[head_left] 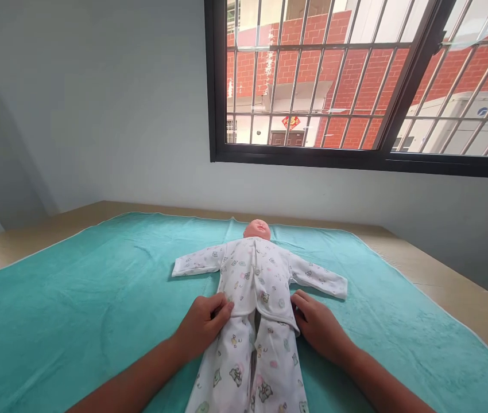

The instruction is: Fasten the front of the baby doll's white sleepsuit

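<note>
One pink-headed doll (257, 229) lies on one teal plush blanket (97, 287), wearing one white animal-print fabric top (241, 275); the left hand (203, 322) pinches its hem, the right hand (319, 326) curls opposite, grip unclear.

Wall (97, 103): pale, plain. Window frame (302, 155): dark, set in the wall's upper right. Metal bars (313, 46) cross the panes. Outside: red brickwork (351, 74), a red diamond-shaped sign (294, 121) above a dark door (295, 139), and a white box (463, 106) with partly visible blue lettering. Table (463, 287): light wood, beneath a turquoise blanket (76, 298).
</note>
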### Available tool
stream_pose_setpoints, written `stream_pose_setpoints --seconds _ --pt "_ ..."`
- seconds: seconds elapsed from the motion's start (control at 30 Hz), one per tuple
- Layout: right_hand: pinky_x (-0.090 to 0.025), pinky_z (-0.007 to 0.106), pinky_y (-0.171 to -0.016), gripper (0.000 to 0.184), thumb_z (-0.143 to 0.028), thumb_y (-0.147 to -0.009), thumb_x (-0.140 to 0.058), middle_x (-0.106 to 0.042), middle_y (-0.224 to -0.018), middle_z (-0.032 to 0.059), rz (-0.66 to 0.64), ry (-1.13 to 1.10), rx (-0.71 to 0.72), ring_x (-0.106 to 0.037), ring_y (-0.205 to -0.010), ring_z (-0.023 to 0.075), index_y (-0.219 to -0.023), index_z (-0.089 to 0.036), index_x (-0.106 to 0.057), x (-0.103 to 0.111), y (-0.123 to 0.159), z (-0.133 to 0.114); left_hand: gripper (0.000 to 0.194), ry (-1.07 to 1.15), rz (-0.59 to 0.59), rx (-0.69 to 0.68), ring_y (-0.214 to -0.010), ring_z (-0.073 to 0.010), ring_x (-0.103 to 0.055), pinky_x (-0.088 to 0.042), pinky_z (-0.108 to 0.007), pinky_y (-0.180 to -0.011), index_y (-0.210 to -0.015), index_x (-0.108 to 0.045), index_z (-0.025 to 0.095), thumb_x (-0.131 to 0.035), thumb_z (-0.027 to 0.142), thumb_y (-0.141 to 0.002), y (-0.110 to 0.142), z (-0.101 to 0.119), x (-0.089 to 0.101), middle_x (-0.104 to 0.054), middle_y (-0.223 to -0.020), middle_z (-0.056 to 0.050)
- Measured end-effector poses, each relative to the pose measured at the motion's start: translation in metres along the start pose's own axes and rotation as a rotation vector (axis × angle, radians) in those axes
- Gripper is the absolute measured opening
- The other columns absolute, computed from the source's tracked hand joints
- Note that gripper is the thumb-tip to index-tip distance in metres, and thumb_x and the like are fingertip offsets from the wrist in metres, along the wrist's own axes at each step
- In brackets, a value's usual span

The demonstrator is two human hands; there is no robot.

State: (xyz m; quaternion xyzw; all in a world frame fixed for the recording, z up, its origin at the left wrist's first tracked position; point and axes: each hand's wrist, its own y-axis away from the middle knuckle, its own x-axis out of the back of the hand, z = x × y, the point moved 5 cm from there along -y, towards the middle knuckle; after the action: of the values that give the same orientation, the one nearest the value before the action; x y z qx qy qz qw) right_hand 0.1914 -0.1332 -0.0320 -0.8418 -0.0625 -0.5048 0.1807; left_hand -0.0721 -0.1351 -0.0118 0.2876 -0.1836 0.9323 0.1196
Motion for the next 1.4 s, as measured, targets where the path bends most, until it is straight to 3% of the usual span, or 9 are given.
stream_pose_setpoints --seconds 1.1,1.4 --pt "-0.036 0.026 -0.065 0.012 -0.018 -0.087 -0.044 -0.055 -0.084 0.0004 -0.014 0.006 -0.011 -0.052 -0.071 0.015 -0.078 -0.022 -0.051 0.001 0.0 0.003 0.039 -0.035 -0.003 -0.012 -0.055 -0.0098 -0.029 -0.024 -0.025 -0.055 -0.061 -0.035 0.019 -0.041 0.041 -0.093 0.002 0.0 0.0 -0.031 -0.056 0.006" --pt "-0.038 0.027 -0.065 0.013 -0.02 -0.088 -0.043 -0.056 -0.084 0.0003 -0.015 -0.06 -0.009 -0.052 -0.071 0.0156 -0.082 -0.022 -0.054 0.002 0.0 0.006 0.041 -0.003 0.088 0.002 -0.053 -0.0095 -0.027 -0.023 -0.025 -0.053 -0.06 -0.036 0.019 -0.042 0.042 -0.093 0.001 -0.002 0.012 -0.029 -0.054 0.007"
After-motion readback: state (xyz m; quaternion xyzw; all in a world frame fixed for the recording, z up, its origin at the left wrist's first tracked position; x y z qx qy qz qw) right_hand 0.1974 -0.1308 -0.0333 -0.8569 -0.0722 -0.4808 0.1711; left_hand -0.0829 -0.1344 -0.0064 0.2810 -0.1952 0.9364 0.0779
